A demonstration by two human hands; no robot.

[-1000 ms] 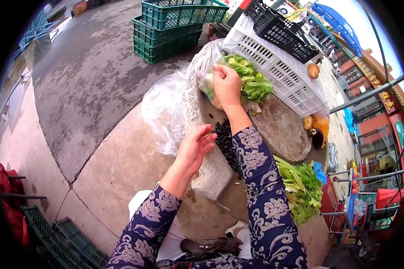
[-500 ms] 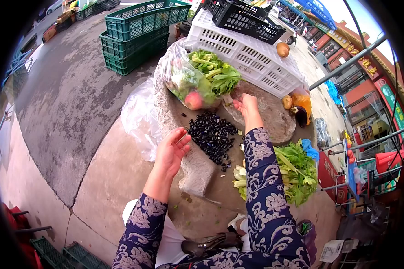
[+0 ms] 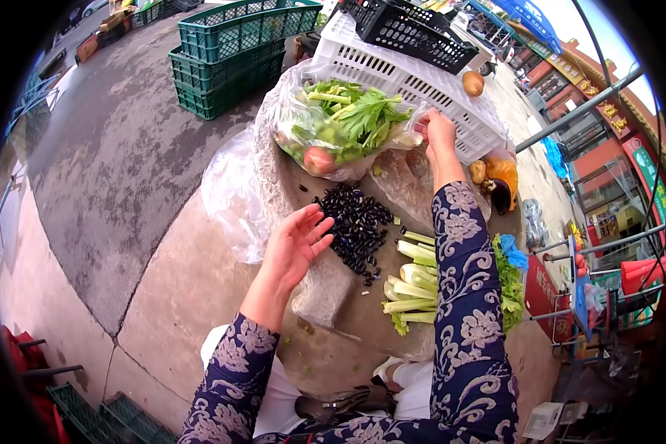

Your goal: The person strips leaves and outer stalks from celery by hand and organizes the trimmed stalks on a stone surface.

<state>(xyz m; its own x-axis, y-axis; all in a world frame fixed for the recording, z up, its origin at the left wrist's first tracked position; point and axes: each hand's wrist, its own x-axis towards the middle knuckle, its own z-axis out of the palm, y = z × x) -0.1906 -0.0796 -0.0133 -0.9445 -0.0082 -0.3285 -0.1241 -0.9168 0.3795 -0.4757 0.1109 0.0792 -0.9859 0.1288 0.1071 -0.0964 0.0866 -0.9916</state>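
Observation:
A clear plastic bag [image 3: 333,159] sits at the back of the stone slab [image 3: 325,296], with leafy celery [image 3: 359,115] and a red round piece of produce [image 3: 319,160] inside. My right hand [image 3: 438,135] pinches the bag's right edge, its fingers partly hidden. Palm up and fingers apart, my left hand [image 3: 297,240] hovers by the slab's left side, holding nothing. Just beyond it lies a pile of small shiny black oval pieces [image 3: 351,226], kind not clear. Under my right forearm rests a bunch of celery [image 3: 414,285], stalks pointing left, partly covered by the sleeve.
A white crate [image 3: 392,78] with a black crate [image 3: 414,37] on top borders the slab's far side. A brown potato [image 3: 473,83] rests there. Right of the slab are an eggplant [image 3: 499,194] and an orange bag [image 3: 505,172]. Green crates [image 3: 226,74] are stacked far left.
My right hand has moved right and away from me, and the bag's edge has stretched right over the celery leaves. My left hand has shifted slightly right, staying open.

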